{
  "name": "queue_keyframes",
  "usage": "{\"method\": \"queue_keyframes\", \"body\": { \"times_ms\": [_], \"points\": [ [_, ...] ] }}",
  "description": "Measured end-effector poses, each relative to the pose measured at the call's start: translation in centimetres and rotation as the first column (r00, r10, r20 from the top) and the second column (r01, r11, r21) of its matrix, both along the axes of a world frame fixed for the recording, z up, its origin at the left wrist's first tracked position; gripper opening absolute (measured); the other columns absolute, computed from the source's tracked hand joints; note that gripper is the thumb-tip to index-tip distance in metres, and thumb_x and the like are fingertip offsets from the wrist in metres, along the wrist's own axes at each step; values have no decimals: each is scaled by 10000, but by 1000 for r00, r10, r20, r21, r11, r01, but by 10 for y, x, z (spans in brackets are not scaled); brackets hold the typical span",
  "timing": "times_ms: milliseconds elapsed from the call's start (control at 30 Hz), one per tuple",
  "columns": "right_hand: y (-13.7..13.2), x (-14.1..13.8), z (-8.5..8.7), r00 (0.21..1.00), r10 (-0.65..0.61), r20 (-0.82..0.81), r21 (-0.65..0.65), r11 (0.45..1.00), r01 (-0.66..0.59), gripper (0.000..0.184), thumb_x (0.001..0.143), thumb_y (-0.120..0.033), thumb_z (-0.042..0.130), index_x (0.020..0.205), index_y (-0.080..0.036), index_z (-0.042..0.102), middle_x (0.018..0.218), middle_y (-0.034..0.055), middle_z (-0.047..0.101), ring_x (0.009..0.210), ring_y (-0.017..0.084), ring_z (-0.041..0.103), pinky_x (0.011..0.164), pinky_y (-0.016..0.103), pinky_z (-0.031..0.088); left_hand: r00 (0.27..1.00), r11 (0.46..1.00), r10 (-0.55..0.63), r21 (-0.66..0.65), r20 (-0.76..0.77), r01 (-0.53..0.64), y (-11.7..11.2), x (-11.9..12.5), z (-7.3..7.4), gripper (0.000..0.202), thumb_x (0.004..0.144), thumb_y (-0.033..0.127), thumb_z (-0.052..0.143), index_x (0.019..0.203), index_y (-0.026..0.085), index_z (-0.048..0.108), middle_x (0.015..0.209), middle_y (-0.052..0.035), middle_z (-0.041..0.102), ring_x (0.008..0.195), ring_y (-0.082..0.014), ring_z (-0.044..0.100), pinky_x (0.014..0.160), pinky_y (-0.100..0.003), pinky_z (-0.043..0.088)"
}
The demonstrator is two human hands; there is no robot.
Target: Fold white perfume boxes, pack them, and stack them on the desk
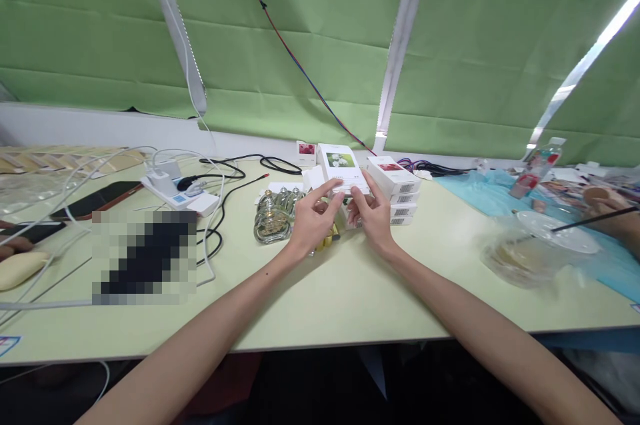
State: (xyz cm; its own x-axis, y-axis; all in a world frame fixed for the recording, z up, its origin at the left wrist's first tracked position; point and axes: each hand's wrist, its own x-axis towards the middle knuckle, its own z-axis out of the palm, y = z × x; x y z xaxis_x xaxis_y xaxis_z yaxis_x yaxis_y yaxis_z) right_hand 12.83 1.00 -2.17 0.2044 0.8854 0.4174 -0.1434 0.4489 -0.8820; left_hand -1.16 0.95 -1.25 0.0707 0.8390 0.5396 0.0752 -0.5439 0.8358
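Note:
Both my hands hold a white box (341, 164) with a picture of white flowers on a green ground, tilted toward me. My left hand (316, 215) pinches its near left corner, thumb at the lower edge. At the near right corner my right hand (371, 212) grips with the thumb bent close to the other thumb. Several clear glass bottles (273, 222) with gold parts stand just left of my left hand. To the right of my right hand is a stack of white boxes (400, 188) with red flower pictures and barcodes. Gold-yellow pieces (327, 238) show partly behind my left hand.
A power strip (180, 195) with plugs and tangled cables lies to the left, near a phone (103, 200). A covered bowl (530, 248) in a plastic bag and a bottle (537, 168) are on the right. Another person's hand (607, 202) is at the far right.

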Motion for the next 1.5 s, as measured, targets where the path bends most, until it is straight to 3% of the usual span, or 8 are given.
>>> {"method": "queue_keyframes", "body": {
  "times_ms": [200, 367, 500, 833, 1500],
  "points": [
    [-1, -1, 0, 999, 11, 44, -6, 1000, -11, 807, 831, -541, 709, 1522, -229, 432, 519, -93, 544, 383, 93, 499, 390, 217, 437, 998, 1000, 0, -26, 68, 2, 1, 1, 2, 357, 859, 454, 687, 1105, 199, 729, 750, 17, 533, 418, -28, 407, 375, -180, 352],
    [2, -1, -4, 995, 38, 87, 20, 999, -40, 759, 907, -618, 570, 1556, -282, 364, 712, -13, 675, 403, 112, 551, 392, 253, 444, 991, 997, -40, -66, 131, 49, -2, 4, 7, 393, 830, 477, 716, 1081, 175, 718, 691, 21, 565, 364, -47, 459, 344, -186, 372],
    [2, -1, -5, 993, 62, 97, 59, 996, -68, 733, 932, -648, 493, 1563, -310, 335, 762, 8, 687, 448, 135, 594, 393, 261, 437, 979, 990, -74, -103, 191, 95, -1, 3, 8, 441, 808, 488, 735, 1098, 157, 703, 734, -3, 635, 349, -62, 487, 321, -198, 373],
    [-2, -1, -3, 995, 29, 95, 57, 998, -35, 554, 916, -656, 512, 1332, -292, 542, 700, -5, 629, 468, 152, 601, 400, 269, 423, 976, 987, -103, -99, 192, 124, -2, 2, 9, 364, 804, 434, 746, 1046, 164, 713, 601, 38, 574, 348, -65, 468, 330, -198, 378],
    [-2, -2, -2, 994, 48, 100, 67, 996, -55, 496, 923, -616, 531, 1287, -281, 570, 729, -2, 674, 394, 124, 544, 391, 276, 414, 974, 985, -111, -107, 199, 134, 2, 2, 4, 365, 816, 434, 741, 1082, 189, 688, 721, 15, 595, 354, -70, 500, 311, -208, 384]
  ]
}}
